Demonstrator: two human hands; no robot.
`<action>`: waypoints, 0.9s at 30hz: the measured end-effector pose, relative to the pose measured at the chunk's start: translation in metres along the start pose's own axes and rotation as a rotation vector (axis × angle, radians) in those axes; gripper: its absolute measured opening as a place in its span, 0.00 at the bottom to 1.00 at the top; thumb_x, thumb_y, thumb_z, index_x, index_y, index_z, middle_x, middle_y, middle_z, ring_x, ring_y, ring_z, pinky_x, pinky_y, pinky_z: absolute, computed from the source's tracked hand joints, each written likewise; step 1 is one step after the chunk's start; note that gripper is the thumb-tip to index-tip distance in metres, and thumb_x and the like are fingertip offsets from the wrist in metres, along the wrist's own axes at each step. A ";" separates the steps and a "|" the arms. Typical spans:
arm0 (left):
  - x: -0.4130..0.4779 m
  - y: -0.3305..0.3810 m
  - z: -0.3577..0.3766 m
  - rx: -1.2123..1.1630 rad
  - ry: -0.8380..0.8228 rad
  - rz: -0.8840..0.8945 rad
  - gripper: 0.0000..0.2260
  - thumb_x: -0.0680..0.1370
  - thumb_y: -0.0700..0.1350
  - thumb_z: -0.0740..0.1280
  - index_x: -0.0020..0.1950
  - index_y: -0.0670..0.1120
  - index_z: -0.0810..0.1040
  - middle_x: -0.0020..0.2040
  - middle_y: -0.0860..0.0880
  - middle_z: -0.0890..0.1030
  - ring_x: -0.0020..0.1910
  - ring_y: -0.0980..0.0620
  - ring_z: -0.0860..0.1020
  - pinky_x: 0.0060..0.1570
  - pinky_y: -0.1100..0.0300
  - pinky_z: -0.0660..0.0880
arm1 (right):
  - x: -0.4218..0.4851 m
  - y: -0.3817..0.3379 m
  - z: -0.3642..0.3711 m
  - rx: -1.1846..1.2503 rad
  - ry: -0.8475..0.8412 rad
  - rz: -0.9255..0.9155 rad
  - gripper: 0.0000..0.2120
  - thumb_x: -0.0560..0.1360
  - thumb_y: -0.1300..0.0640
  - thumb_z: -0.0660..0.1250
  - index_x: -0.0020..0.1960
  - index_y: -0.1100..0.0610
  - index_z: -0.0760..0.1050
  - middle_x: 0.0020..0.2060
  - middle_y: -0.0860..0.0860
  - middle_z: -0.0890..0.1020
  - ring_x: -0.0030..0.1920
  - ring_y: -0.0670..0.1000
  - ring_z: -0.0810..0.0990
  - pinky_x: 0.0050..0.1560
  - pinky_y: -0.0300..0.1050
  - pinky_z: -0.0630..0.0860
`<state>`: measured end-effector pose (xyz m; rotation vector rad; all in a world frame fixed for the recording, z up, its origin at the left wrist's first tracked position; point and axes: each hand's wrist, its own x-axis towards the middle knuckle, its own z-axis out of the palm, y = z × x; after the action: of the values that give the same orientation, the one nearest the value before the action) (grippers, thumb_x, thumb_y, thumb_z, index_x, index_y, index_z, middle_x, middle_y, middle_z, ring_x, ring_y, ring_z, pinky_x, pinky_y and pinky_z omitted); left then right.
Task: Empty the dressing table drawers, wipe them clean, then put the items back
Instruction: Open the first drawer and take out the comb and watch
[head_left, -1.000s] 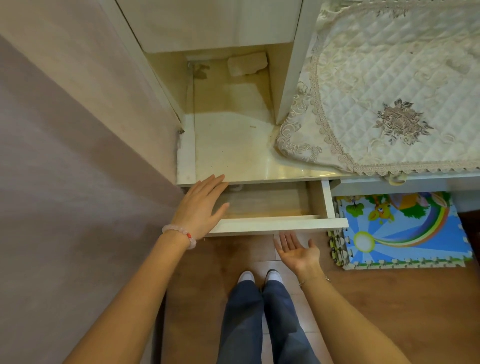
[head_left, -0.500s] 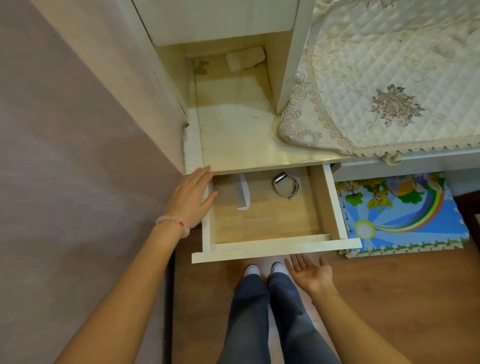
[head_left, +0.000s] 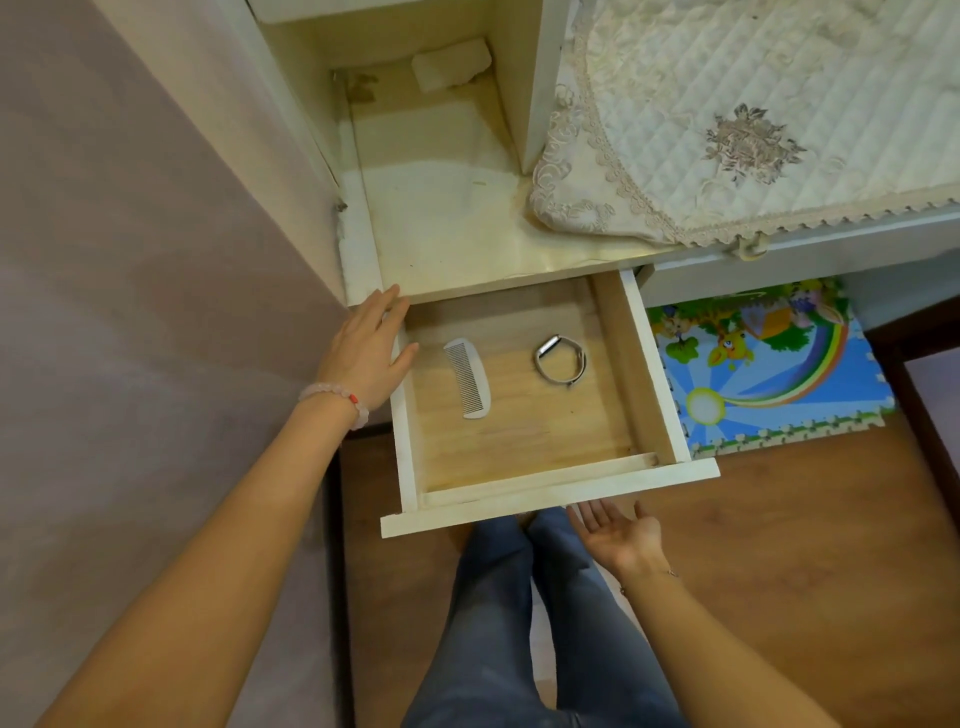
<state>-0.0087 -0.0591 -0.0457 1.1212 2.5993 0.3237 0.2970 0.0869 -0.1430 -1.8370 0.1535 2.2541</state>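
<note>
A cream wooden drawer (head_left: 550, 496) stands pulled far out from under the dressing table top (head_left: 447, 234). On its bare wood floor lie a white comb (head_left: 469, 378) at the left and a silver wristwatch (head_left: 561, 359) to its right. My left hand (head_left: 366, 349) rests flat on the drawer's left wall near the table edge, fingers spread, holding nothing. My right hand (head_left: 618, 538) is palm up just below the drawer's front panel, fingertips under its edge; whether it touches the panel is unclear.
A quilted lace-edged cloth (head_left: 753, 119) covers the table top at the right. A pale sponge-like block (head_left: 451, 65) lies at the back of the open shelf. A colourful foam mat (head_left: 769, 369) lies on the wooden floor. A wall (head_left: 145, 312) is close on the left. My legs stand below the drawer.
The drawer has slid out much further, and the comb and watch have come fully into sight. My right hand moved back with the drawer front; my left hand stayed at the left wall.
</note>
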 end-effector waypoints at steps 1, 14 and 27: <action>0.000 0.000 0.001 0.003 0.001 0.000 0.25 0.81 0.50 0.57 0.76 0.44 0.55 0.77 0.48 0.52 0.76 0.49 0.49 0.73 0.53 0.50 | -0.001 0.001 -0.001 0.002 -0.002 -0.001 0.27 0.80 0.44 0.49 0.69 0.61 0.67 0.66 0.59 0.73 0.66 0.58 0.71 0.67 0.55 0.66; -0.019 0.017 -0.008 0.038 0.016 0.045 0.25 0.80 0.48 0.58 0.76 0.43 0.55 0.76 0.46 0.57 0.75 0.49 0.54 0.72 0.55 0.52 | -0.014 0.000 -0.011 -0.075 -0.123 -0.051 0.27 0.80 0.43 0.47 0.70 0.60 0.65 0.69 0.56 0.70 0.70 0.56 0.66 0.70 0.58 0.61; -0.118 0.073 -0.019 0.011 0.171 -0.009 0.20 0.80 0.49 0.59 0.71 0.45 0.66 0.68 0.47 0.72 0.68 0.48 0.68 0.66 0.55 0.62 | -0.102 -0.012 -0.020 -0.911 -0.103 -0.930 0.08 0.78 0.56 0.61 0.50 0.56 0.78 0.47 0.54 0.82 0.51 0.54 0.80 0.56 0.50 0.74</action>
<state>0.1110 -0.0984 0.0160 1.1302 2.7559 0.4210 0.3380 0.0828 -0.0471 -1.5195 -1.6020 1.7519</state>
